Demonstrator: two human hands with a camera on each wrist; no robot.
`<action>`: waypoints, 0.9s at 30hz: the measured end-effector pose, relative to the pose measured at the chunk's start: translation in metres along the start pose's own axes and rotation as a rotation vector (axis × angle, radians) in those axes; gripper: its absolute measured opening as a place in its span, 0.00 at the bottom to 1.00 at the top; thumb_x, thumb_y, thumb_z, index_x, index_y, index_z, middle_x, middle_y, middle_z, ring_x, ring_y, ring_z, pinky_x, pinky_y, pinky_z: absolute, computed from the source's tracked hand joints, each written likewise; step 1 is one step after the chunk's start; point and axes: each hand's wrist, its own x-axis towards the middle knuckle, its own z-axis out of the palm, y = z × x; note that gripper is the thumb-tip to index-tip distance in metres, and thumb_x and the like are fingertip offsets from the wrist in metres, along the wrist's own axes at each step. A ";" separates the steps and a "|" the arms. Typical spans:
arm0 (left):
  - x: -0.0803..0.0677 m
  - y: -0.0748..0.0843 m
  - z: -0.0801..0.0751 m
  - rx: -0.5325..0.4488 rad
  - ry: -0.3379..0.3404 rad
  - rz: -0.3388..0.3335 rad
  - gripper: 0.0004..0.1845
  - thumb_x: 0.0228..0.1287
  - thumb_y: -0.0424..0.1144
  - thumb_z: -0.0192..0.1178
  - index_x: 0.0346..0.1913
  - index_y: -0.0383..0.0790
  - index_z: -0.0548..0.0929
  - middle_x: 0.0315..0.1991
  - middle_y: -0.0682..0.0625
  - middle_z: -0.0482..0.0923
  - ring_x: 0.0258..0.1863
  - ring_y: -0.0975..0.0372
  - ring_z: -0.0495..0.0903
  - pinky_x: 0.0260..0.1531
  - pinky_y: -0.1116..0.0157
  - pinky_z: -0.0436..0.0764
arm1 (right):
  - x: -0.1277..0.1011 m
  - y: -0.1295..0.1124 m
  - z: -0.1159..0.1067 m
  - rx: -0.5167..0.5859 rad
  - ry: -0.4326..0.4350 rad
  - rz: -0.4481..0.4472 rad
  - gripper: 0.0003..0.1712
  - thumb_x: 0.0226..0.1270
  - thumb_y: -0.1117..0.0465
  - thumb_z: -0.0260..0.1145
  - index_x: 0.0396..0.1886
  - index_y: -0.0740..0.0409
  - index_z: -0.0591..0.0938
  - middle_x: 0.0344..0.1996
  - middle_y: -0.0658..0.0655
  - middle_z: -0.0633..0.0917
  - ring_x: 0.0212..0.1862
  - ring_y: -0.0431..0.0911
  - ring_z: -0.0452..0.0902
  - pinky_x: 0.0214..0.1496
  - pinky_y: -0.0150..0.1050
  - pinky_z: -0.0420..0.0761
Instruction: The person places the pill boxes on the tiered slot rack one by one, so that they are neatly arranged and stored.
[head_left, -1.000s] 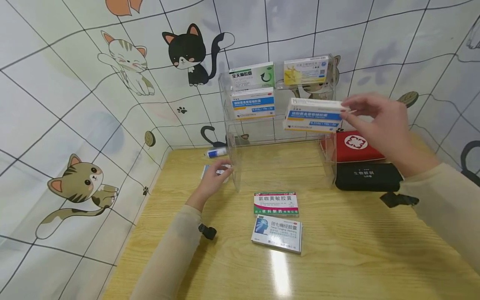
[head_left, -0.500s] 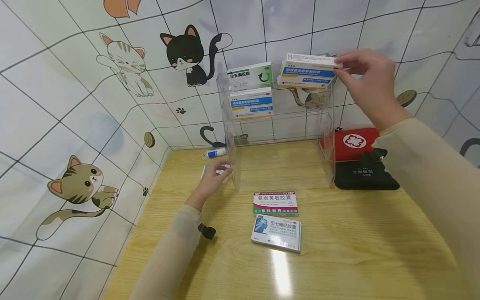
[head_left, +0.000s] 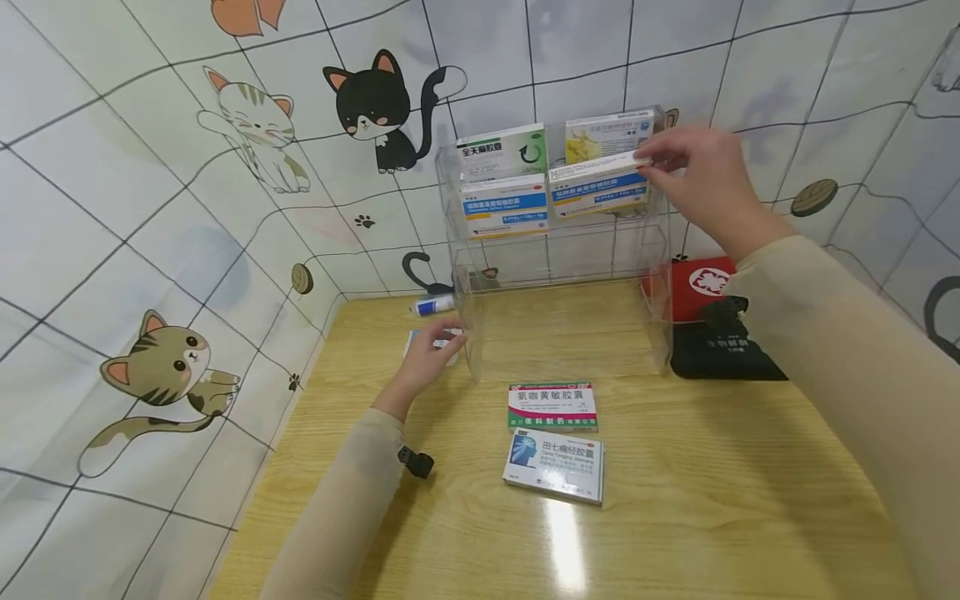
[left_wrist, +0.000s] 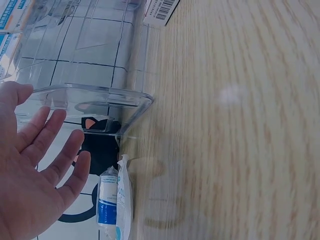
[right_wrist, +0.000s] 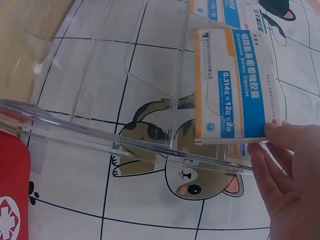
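Observation:
My right hand [head_left: 697,179] pinches the right end of a white, blue and orange medicine box [head_left: 600,183]. The box tilts, its right end higher, at the middle tier of a clear acrylic display rack [head_left: 558,275]. In the right wrist view, thumb and fingers hold the corner of this capsule box [right_wrist: 235,85]. A matching box [head_left: 504,207] stands to its left on the same tier. My left hand [head_left: 429,354] is at the rack's left side panel; in the left wrist view its fingers [left_wrist: 65,155] are spread and relaxed, the thumb by the panel's edge.
A green-white box [head_left: 502,154] and a yellow-white box [head_left: 607,137] fill the top tier. Two medicine boxes, green-pink [head_left: 552,407] and white-blue [head_left: 555,465], lie before the rack. A red pouch [head_left: 697,287] and black case [head_left: 723,354] lie right; a tube [head_left: 435,305] lies left.
My right hand first rises with the box in front of the top tier, then lowers it leftward to the middle tier, tilting it. The left hand stays in place.

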 end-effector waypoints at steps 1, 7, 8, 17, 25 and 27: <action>0.000 0.001 0.000 0.001 -0.003 0.001 0.23 0.78 0.46 0.58 0.67 0.36 0.77 0.64 0.41 0.79 0.62 0.48 0.79 0.61 0.44 0.78 | 0.000 0.000 0.000 -0.005 -0.019 0.010 0.18 0.75 0.62 0.66 0.63 0.53 0.85 0.63 0.57 0.83 0.58 0.53 0.82 0.63 0.53 0.82; 0.000 0.001 0.002 0.008 -0.005 -0.005 0.23 0.78 0.46 0.58 0.67 0.37 0.77 0.63 0.42 0.80 0.61 0.48 0.80 0.60 0.45 0.79 | 0.000 -0.002 0.002 -0.067 -0.124 0.047 0.20 0.77 0.61 0.63 0.65 0.59 0.82 0.65 0.64 0.79 0.61 0.59 0.76 0.62 0.60 0.81; 0.000 0.001 0.002 0.009 -0.003 -0.009 0.23 0.78 0.47 0.58 0.67 0.37 0.77 0.63 0.42 0.80 0.61 0.48 0.80 0.60 0.45 0.79 | 0.001 -0.003 0.003 -0.077 -0.139 0.049 0.20 0.78 0.61 0.63 0.66 0.60 0.82 0.66 0.65 0.78 0.61 0.60 0.75 0.62 0.60 0.81; -0.001 -0.001 0.003 0.002 0.003 -0.009 0.23 0.78 0.47 0.58 0.67 0.36 0.77 0.62 0.41 0.80 0.61 0.48 0.80 0.59 0.45 0.79 | -0.024 -0.009 0.002 -0.044 -0.082 0.017 0.21 0.74 0.63 0.66 0.63 0.62 0.83 0.69 0.63 0.76 0.61 0.61 0.75 0.62 0.59 0.81; 0.000 -0.001 0.001 0.008 0.013 -0.012 0.22 0.78 0.48 0.58 0.66 0.39 0.78 0.61 0.43 0.82 0.60 0.49 0.80 0.59 0.46 0.79 | -0.098 -0.009 0.028 0.083 -0.045 -0.064 0.13 0.67 0.64 0.73 0.51 0.58 0.88 0.54 0.58 0.86 0.46 0.53 0.86 0.43 0.16 0.73; 0.000 0.001 0.001 0.010 0.011 -0.012 0.22 0.78 0.48 0.58 0.66 0.40 0.78 0.61 0.43 0.81 0.60 0.49 0.80 0.59 0.46 0.79 | -0.117 -0.009 0.038 0.099 -0.090 -0.053 0.14 0.66 0.65 0.75 0.50 0.57 0.88 0.51 0.58 0.87 0.44 0.53 0.87 0.45 0.25 0.81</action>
